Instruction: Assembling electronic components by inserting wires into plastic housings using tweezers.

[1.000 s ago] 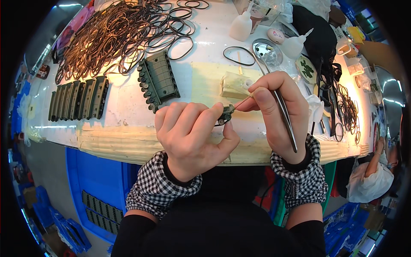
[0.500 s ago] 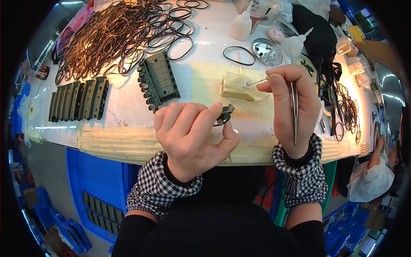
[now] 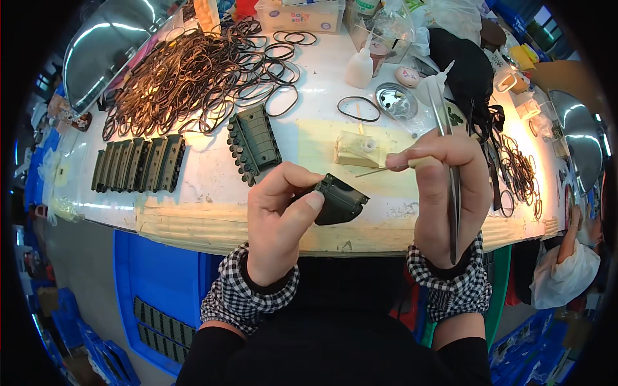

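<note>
Bare bench [image 3: 206,174] between ribbed block [image 3: 254,145] and dark strips [image 3: 138,164].

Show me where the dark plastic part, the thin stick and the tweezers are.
dark plastic part [image 3: 340,201], head view, its top face.
thin stick [image 3: 373,172], head view, bare shaft.
tweezers [image 3: 455,212], head view, mid-blade.

The pile of thin rubber rings [image 3: 193,71] lies at the workbench's [image 3: 212,174] far left. The row of ribbed plastic housings [image 3: 138,164] lies before it; the small cream block [image 3: 358,149] lies to the right.
</note>
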`<state>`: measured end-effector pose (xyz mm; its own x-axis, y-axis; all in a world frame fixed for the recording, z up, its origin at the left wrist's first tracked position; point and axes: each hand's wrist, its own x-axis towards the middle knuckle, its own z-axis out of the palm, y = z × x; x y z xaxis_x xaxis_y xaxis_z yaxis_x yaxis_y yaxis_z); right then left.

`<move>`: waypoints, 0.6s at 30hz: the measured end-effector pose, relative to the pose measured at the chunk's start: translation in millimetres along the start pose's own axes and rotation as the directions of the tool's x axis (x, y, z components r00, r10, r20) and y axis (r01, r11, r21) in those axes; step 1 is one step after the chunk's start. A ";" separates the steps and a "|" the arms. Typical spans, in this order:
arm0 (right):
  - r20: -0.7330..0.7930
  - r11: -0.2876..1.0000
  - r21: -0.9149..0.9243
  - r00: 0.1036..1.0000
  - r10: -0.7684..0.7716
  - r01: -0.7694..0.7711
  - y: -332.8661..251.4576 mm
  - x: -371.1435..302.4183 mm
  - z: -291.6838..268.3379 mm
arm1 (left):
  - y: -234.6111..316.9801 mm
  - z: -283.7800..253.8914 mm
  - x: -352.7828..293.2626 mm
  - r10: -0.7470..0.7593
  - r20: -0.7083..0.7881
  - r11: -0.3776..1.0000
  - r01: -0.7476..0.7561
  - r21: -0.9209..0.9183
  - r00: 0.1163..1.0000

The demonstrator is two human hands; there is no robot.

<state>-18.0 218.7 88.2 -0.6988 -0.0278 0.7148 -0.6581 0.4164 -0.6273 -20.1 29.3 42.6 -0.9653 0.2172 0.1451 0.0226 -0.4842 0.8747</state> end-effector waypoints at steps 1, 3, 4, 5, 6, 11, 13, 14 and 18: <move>0.031 0.998 0.059 0.999 0.024 -0.026 -4.0 0.3 1.7 | -0.1 -2.2 -0.9 -0.083 0.017 0.996 0.083 -0.026 0.996; 0.071 0.986 0.128 0.993 0.098 -0.107 -11.1 -2.7 5.6 | -0.1 -3.0 -0.2 -0.191 0.053 0.976 0.195 -0.101 0.980; 0.068 0.981 0.148 0.991 0.116 -0.125 -10.6 -4.1 8.5 | 0.3 -3.1 0.4 -0.243 0.074 0.958 0.251 -0.137 0.967; 0.068 0.975 0.170 0.988 0.135 -0.145 -9.5 -6.3 11.9 | -0.3 -3.0 -0.2 -0.261 0.074 0.952 0.270 -0.148 0.962; 0.067 0.968 0.191 0.986 0.153 -0.163 -8.5 -8.2 15.3 | -1.1 -2.2 -0.6 -0.280 0.073 0.944 0.289 -0.159 0.957; 0.064 0.963 0.200 0.984 0.169 -0.179 -10.3 -9.8 19.9 | -2.3 -1.6 -3.8 -0.323 0.077 0.922 0.332 -0.197 0.943; 0.082 0.976 0.137 0.984 0.158 -0.168 -12.4 -8.4 17.5 | -1.6 -1.2 -4.3 -0.332 0.078 0.918 0.341 -0.202 0.940; 0.094 0.982 0.096 0.984 0.153 -0.162 -13.3 -7.9 16.1 | -1.3 -0.3 -4.2 -0.332 0.081 0.917 0.342 -0.205 0.940; 0.083 0.992 0.084 0.992 0.091 -0.098 -11.9 -7.1 14.9 | 0.1 2.3 -3.8 -0.338 0.094 0.911 0.351 -0.216 0.936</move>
<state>-9.5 200.4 85.9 -0.7766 -0.0649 0.6267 -0.6077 0.3394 -0.7180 -15.8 30.4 43.2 -0.8872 0.4465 -0.1165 -0.3739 -0.5478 0.7484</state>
